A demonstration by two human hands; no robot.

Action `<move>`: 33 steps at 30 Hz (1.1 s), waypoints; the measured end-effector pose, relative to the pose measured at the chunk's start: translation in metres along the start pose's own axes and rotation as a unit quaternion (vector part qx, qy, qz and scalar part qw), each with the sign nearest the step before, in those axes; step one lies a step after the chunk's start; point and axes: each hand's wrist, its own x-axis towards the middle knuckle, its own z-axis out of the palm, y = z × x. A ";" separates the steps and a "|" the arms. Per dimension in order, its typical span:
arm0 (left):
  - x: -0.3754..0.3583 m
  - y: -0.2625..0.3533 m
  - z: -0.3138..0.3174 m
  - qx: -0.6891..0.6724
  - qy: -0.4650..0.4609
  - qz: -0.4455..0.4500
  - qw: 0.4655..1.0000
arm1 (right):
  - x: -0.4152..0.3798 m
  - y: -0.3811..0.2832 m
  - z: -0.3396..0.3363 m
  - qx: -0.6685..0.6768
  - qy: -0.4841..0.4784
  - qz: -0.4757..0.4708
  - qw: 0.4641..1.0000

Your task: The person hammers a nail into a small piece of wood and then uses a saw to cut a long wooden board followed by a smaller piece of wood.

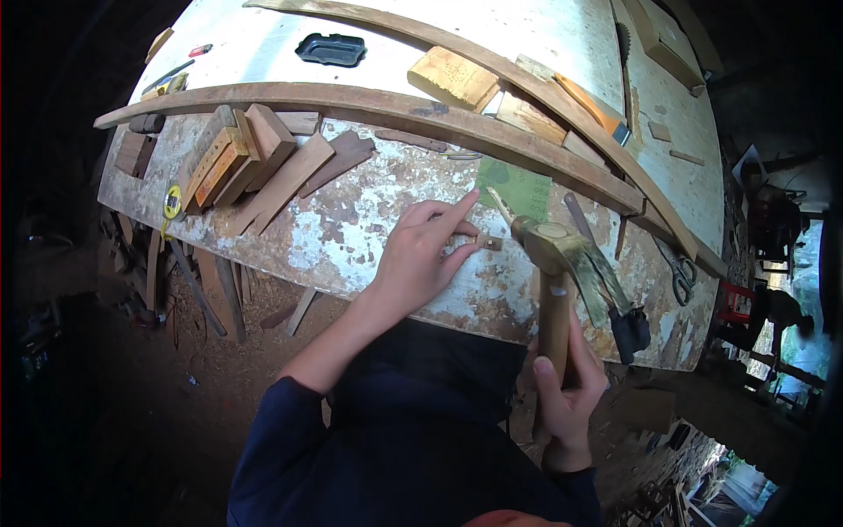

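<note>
From our head view, we use the green sheet [536, 200] as our marker. The small wood piece [493, 243] sits on the table [347, 255], just on our side of the green sheet. Our left hand [417, 250] pinches its left end with thumb and finger, while the pointing finger [461, 209] sticks out to the sheet's edge. Our right hand [571, 391] is closed around the hammer [553, 312], nearer to us than the green sheet. The hammer's head and thin tip cover some of the sheet.

To work well, we should keep the small wood piece flat and still, and tuck that long finger back. If we tap, we should go softly and straight, with our eyes on the wood and our fingertips out of the way. A big swing could pinch us or make the wood jump.

Our left fingers hide the end of the small wood piece, so we can't tell if they pinch something tiny too. We can't read the marks on the green sheet. The black thing [630, 334] on our side of the sheet is hard to name.
</note>
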 end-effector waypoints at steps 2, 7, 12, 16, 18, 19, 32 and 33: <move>0.001 0.003 -0.004 -0.001 -0.010 -0.007 1.000 | -0.009 -0.011 -0.001 0.033 0.019 -0.040 0.998; 0.003 0.014 -0.016 0.006 -0.023 0.004 1.000 | 0.007 0.001 0.007 -0.033 -0.012 0.050 0.998; -0.009 0.015 -0.027 0.018 -0.011 0.001 1.000 | -0.013 0.002 0.000 -0.027 0.023 -0.102 0.994; -0.014 0.010 -0.026 0.018 -0.007 -0.003 1.000 | 0.006 0.001 0.006 0.023 -0.033 0.096 0.995; -0.010 0.010 -0.024 0.026 -0.013 0.010 1.000 | 0.007 -0.001 0.005 0.056 -0.037 0.149 0.987; -0.007 0.011 -0.023 0.036 -0.013 0.017 0.999 | 0.004 0.008 0.005 0.058 -0.018 0.083 0.995; 0.031 0.015 -0.011 0.126 -0.101 0.112 0.981 | 0.012 0.074 0.008 0.201 0.081 0.075 0.973; 0.032 0.015 -0.010 0.126 -0.105 0.113 0.980 | 0.013 0.074 0.006 0.205 0.080 0.077 0.972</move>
